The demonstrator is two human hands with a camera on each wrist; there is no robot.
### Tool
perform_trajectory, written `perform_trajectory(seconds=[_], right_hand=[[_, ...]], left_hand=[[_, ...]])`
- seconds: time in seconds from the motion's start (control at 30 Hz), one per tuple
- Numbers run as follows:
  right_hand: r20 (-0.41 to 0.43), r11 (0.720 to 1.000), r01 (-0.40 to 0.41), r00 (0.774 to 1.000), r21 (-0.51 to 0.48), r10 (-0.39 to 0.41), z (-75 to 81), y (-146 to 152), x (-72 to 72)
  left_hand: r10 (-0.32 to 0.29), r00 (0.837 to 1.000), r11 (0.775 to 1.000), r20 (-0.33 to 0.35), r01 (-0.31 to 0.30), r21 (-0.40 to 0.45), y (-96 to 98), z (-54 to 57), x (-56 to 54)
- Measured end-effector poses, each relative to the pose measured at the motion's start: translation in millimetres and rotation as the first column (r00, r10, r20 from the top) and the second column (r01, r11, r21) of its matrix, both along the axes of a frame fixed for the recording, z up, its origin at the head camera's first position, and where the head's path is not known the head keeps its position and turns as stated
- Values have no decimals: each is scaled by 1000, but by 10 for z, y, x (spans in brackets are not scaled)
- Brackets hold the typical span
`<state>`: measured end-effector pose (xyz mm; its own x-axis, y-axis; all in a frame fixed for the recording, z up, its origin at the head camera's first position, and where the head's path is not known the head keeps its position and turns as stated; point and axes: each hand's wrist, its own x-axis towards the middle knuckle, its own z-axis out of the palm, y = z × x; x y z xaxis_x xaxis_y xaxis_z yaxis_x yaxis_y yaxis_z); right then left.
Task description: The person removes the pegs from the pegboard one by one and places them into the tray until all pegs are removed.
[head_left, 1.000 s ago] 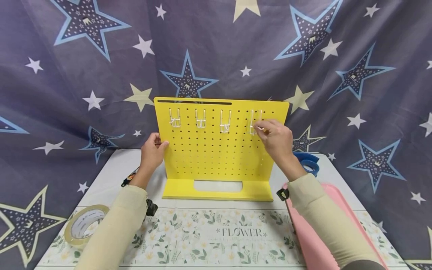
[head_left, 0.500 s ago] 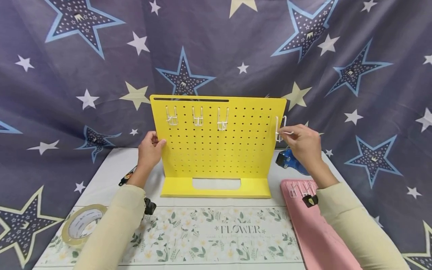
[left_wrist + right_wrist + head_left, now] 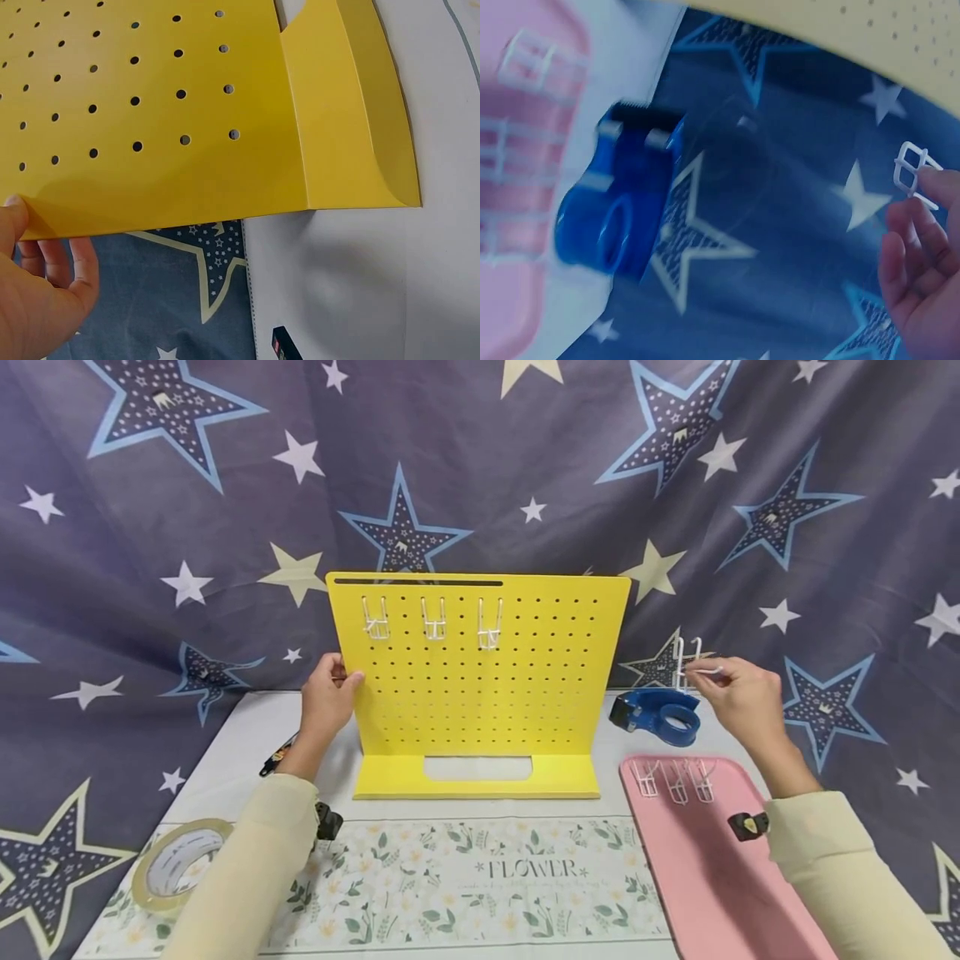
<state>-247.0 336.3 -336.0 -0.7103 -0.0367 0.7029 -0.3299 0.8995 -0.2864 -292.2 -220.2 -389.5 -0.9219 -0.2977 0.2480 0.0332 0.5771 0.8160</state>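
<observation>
The fingers of your right hand (image 3: 744,697) are clamping a white wire hook (image 3: 679,653) between thumb and fingertips, off to the right of the pegboard and apart from it. The hook is standing nearly upright along its long axis, its two prongs pointing up, while a thin rod is jutting rightward along your fingers. Your left hand (image 3: 327,697) is gripping the left edge of the yellow pegboard (image 3: 480,710), thumb in front, other fingers behind. That board is standing on the bench (image 3: 258,727), long axis running sideways, and is carrying three mounted hooks (image 3: 434,627) along its upper left and middle. A blue tape dispenser (image 3: 647,714) is sitting just right of the board, appearing right below your held hook. Nearer you, a pink tray (image 3: 720,877) is bearing three loose hooks (image 3: 677,787) near its far end. A roll of tape (image 3: 147,878) is lying beside your left sleeve, and a star-printed cloth (image 3: 480,468) is hanging behind everything.
</observation>
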Motion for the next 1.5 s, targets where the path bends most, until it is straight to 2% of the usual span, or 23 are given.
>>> perform_trajectory(seconds=[0.1,0.2,0.3,0.47,0.53,0.6,0.73,0.8,0.9,1.07,1.23,1.3,1.4,1.5], right_hand=[[10,1000,22,1000,22,-22,-70,193,3],[91,997,47,995,53,-51,-155,401,29],[193,993,53,979,102,-72,-258,619,62],[335,979,-15,941,202,-55,-464,947,109],[409,976,-49,911,213,-44,-559,1046,140],[486,976,-63,873,209,-47,-658,1126,171],[609,986,-60,791,159,-50,-847,1238,216],[650,989,-52,758,138,-51,-934,1270,228],[694,991,-47,718,121,-51,-1044,1291,237],[727,992,-46,685,116,-53,-1153,1307,239],[774,992,-45,630,114,-61,-1208,1331,219],[781,992,-44,621,121,-68,-1219,1334,214],[778,990,-45,623,132,-76,-1218,1329,213],[784,990,-35,615,138,-87,-1220,1331,211]], left_hand=[[8,1000,1000,0,-8,-2,-4,5,11],[10,1000,1000,6,-10,-2,1,8,17],[10,1000,1000,14,-10,1,9,10,14],[13,1000,1000,19,-13,6,19,8,3],[12,1000,1000,23,-12,5,20,5,4],[11,1000,1000,26,-12,4,20,1,8],[11,1000,1000,23,-11,4,18,-2,3],[12,1000,1000,19,-12,4,16,-4,-2],[14,1000,1000,18,-14,4,15,-6,-11],[16,1000,1000,21,-16,2,14,-7,-14],[17,1000,1000,22,-18,4,11,-10,-8],[17,1000,1000,20,-17,5,13,-11,-8],[14,1000,1000,17,-14,9,17,-12,-9],[13,1000,1000,15,-13,13,19,-13,-10]])
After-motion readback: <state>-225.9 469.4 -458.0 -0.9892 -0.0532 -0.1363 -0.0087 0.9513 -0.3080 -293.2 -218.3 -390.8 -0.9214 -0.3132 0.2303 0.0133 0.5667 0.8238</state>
